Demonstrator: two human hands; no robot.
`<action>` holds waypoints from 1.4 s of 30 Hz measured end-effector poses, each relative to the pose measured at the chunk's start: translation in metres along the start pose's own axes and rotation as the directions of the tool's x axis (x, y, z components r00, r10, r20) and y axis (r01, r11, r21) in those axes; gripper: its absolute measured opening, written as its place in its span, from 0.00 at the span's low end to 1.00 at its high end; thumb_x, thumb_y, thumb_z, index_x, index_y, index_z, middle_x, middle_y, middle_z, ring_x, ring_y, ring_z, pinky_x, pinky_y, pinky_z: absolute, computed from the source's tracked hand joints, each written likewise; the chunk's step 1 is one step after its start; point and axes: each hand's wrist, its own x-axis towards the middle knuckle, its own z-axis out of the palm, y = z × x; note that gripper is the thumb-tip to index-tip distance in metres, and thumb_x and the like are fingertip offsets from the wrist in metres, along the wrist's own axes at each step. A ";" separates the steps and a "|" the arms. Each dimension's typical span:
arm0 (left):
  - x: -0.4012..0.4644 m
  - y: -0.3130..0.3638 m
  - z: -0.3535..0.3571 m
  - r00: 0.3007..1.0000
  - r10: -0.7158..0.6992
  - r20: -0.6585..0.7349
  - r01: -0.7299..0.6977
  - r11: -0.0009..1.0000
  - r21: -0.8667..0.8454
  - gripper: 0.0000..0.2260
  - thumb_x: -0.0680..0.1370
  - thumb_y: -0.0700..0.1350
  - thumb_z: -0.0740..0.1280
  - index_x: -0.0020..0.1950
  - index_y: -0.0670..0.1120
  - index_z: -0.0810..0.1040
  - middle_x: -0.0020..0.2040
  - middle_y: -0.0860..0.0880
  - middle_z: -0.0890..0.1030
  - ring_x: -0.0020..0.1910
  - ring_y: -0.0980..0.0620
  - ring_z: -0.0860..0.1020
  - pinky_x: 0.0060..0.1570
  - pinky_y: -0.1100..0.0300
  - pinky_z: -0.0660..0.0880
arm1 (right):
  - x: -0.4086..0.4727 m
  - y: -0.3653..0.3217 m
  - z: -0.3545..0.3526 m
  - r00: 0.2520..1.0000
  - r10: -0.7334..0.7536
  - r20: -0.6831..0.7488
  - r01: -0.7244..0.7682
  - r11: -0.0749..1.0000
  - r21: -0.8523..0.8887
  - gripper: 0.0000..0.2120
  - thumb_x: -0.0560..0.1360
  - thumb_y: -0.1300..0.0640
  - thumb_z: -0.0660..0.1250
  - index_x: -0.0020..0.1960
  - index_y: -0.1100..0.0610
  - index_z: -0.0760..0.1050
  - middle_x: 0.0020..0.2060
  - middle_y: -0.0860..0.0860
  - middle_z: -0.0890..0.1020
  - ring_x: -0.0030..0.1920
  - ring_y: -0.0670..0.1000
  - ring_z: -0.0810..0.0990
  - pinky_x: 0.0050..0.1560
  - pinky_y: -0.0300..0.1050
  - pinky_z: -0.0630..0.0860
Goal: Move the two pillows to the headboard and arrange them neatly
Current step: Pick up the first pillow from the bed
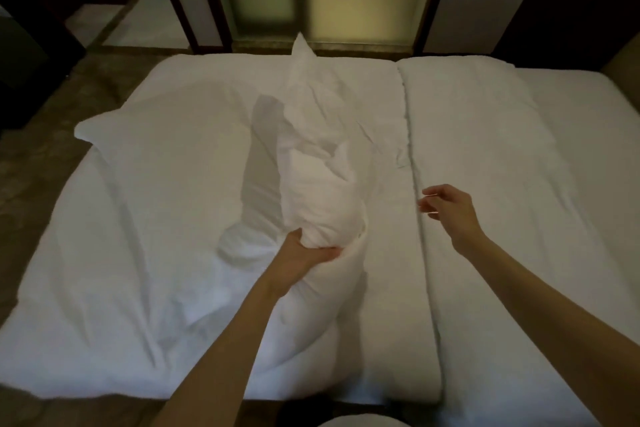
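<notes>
So, gripping the near end of one pillow (318,163) with the left hand (308,255), fingers bunched tight into the cover, lifting it off the bed (485,149) near the middle. Leaving the right hand (446,206) loosely open, holding nothing, hovering beside it. Other pillow (145,121) lying flat further left. Looking soft, light and floppy, so probably sagging from one corner; better pinching both short ends.

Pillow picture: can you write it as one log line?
left hand: gripping pillow | right hand: open, empty | pillow: lifted over bed
</notes>
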 end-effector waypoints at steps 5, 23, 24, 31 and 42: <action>-0.028 -0.045 0.096 0.993 0.000 0.120 -0.023 0.982 0.190 0.23 0.65 0.43 0.79 0.57 0.53 0.78 0.51 0.59 0.82 0.46 0.68 0.80 0.39 0.77 0.73 | -0.031 0.039 -0.085 0.995 0.075 0.062 -0.077 0.997 0.030 0.09 0.74 0.68 0.62 0.46 0.58 0.77 0.41 0.56 0.83 0.40 0.53 0.81 0.44 0.44 0.75; -0.060 -0.122 0.205 0.996 0.081 0.032 -0.087 0.895 0.437 0.21 0.71 0.43 0.74 0.63 0.51 0.74 0.46 0.55 0.76 0.40 0.60 0.74 0.41 0.64 0.71 | -0.061 0.149 -0.168 0.740 0.520 0.426 -0.610 0.786 0.099 0.22 0.75 0.40 0.64 0.61 0.53 0.73 0.53 0.53 0.77 0.49 0.55 0.81 0.45 0.52 0.77; -0.053 -0.124 0.200 0.995 0.074 -0.064 -0.040 0.906 0.422 0.19 0.74 0.41 0.71 0.64 0.49 0.73 0.46 0.51 0.75 0.40 0.56 0.74 0.43 0.61 0.71 | -0.062 0.158 -0.164 0.729 0.550 0.407 -0.618 0.785 0.048 0.26 0.74 0.40 0.64 0.66 0.53 0.69 0.58 0.54 0.74 0.55 0.57 0.78 0.51 0.55 0.76; 0.033 -0.111 0.158 0.985 0.052 -0.167 0.070 0.758 0.648 0.23 0.76 0.42 0.68 0.70 0.42 0.69 0.61 0.36 0.71 0.57 0.39 0.74 0.59 0.48 0.72 | -0.049 0.185 -0.142 0.773 0.601 0.203 -0.630 0.767 0.125 0.35 0.72 0.48 0.71 0.72 0.60 0.60 0.57 0.55 0.75 0.54 0.55 0.77 0.51 0.49 0.77; 0.194 -0.059 0.130 0.942 -0.023 -0.335 0.274 0.631 0.726 0.27 0.77 0.56 0.63 0.73 0.46 0.62 0.70 0.39 0.64 0.68 0.38 0.64 0.63 0.43 0.63 | 0.034 0.188 -0.122 0.770 0.633 -0.082 -0.606 0.766 0.214 0.47 0.67 0.42 0.74 0.74 0.58 0.51 0.69 0.56 0.69 0.63 0.58 0.72 0.59 0.52 0.72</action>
